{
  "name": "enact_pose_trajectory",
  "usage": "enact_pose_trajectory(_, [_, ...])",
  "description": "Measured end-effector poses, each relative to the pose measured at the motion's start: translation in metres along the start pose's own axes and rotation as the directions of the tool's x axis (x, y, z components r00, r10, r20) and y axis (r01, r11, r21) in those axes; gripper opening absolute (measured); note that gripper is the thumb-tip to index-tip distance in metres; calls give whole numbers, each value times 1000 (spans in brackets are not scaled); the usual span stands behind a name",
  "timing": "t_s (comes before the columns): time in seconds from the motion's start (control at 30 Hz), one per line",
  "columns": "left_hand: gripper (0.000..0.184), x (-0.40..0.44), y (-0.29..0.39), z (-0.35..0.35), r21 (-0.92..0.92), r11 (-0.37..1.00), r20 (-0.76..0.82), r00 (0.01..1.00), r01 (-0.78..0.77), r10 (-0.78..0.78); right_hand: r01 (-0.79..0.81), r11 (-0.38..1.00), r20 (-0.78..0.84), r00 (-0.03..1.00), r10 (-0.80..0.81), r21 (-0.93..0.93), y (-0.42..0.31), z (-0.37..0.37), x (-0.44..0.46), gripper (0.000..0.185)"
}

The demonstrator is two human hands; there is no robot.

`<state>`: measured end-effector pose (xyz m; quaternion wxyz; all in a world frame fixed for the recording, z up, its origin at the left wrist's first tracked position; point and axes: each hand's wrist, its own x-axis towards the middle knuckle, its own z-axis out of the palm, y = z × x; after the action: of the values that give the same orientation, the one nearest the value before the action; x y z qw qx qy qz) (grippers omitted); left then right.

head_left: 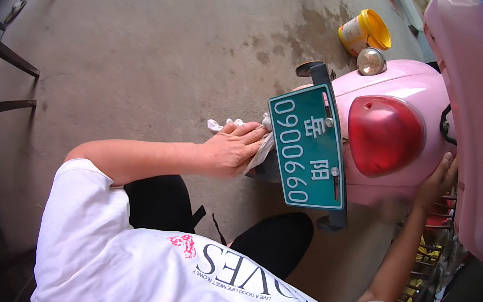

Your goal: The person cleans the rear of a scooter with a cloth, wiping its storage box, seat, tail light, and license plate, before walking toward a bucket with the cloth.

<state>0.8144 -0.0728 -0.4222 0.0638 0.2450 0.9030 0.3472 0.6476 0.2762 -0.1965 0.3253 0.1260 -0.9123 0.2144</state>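
Observation:
My left hand (234,149) presses a white cloth (263,148) against the dark part behind the green licence plate (307,145). Its fingers are bent over the cloth, which bunches out on both sides of them. The plate is fixed at a tilt on a dark bracket at the rear of a pink scooter (365,190). Above the plate's right side sits a large red tail light (385,136), with a round clear lamp (370,62) beyond it. My right hand (436,184) lies against the scooter's right side, fingers stretched along the pink panel.
A yellow bucket (366,32) stands on the concrete floor near dark wet patches (310,34). Dark furniture legs (8,53) reach in from the left. The raised pink scooter part (474,122) fills the right side, with a rack of packets (424,257) below it.

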Motion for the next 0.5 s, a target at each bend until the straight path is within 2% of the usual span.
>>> enact_pose_trajectory(0.03, [51, -1, 8, 4, 12, 1000, 1, 1000, 5, -5, 56, 997, 7, 998, -56, -52, 4, -1, -1, 49])
enact_pose_trajectory(0.07, [51, -2, 15, 11, 76, 995, -53, 997, 59, -55, 56, 998, 2, 998, -56, -40, 7, -2, -1, 49])
enact_pose_trajectory(0.1, [52, -2, 22, 16, 135, 984, -111, 989, 116, -102, 46, 994, 19, 999, -44, -102, 10, -3, 0, 48])
enact_pose_trajectory(0.13, [56, -2, 29, 20, 98, 981, -103, 982, 167, -157, 38, 986, 36, 999, -33, -164, 13, -3, 0, 46])
enact_pose_trajectory(0.17, [56, -1, 36, 23, 108, 978, -110, 980, 178, -166, 42, 988, 33, 999, -37, -148, 17, -2, 1, 46])
enact_pose_trajectory(0.23, [60, -1, 50, 38, -9, 955, -199, 935, 296, -292, 159, 976, 34, 987, -155, -152, 27, 2, 1, 46])
enact_pose_trajectory(0.27, [65, 1, 54, 48, -6, 951, -291, 909, 309, -298, 217, 964, 31, 976, -215, -153, 32, 5, 2, 46])
enact_pose_trajectory(0.3, [65, 4, 59, 56, 3, 947, -302, 903, 321, -306, 274, 949, 26, 961, -274, -156, 36, 7, 3, 46])
enact_pose_trajectory(0.37, [67, 6, 65, 70, 21, 939, -499, 818, 342, -287, 327, 933, 11, 944, -329, -149, 42, 12, 2, 46])
enact_pose_trajectory(0.4, [70, 7, 68, 76, 20, 942, -570, 778, 336, -265, 347, 908, 4, 935, -356, -235, 45, 12, 1, 45])
enact_pose_trajectory(0.43, [70, 7, 71, 83, 25, 940, -573, 776, 339, -264, 362, 875, 2, 924, -381, -321, 47, 11, 2, 44])
enact_pose_trajectory(0.5, [63, 5, 79, 89, -6, 945, -616, 744, 326, -261, 364, 883, -9, 923, -384, -297, 46, 9, 2, 43])
